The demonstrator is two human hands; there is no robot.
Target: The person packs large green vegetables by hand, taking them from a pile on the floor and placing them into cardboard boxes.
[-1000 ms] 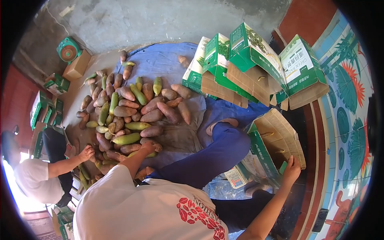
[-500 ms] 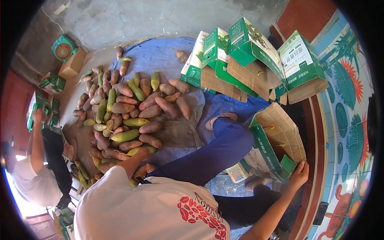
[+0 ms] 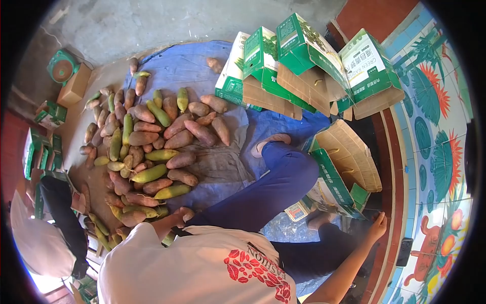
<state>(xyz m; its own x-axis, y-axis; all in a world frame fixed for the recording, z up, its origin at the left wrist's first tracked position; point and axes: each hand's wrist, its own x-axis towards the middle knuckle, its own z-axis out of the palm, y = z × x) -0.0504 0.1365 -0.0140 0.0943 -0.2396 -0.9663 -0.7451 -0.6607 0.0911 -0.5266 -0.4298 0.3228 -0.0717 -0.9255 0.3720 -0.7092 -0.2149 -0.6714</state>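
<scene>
My left hand [image 3: 181,217] is low beside my blue-trousered thigh, at the near edge of a pile of long green and reddish-purple radishes [image 3: 152,173]; its fingers hardly show. My right hand [image 3: 376,227] hovers just off the near corner of an open green-and-white cardboard box [image 3: 331,177]. Its fingers are drawn together, and nothing shows between them. The box stands tilted beside my right leg, its brown inner side [image 3: 349,144] facing up.
Several green radish cartons [image 3: 372,76] lean together at the back right. A blue tarp [image 3: 177,66] covers the floor. A scale [image 3: 296,211] sits between my legs. At left, a person in white [image 3: 40,243] is near more cartons, with a green fan [image 3: 63,67] behind.
My right hand has come off the box's rim. My left hand has drawn back from the pile toward my thigh. The other person's raised arm no longer shows, and the view has shifted slightly.
</scene>
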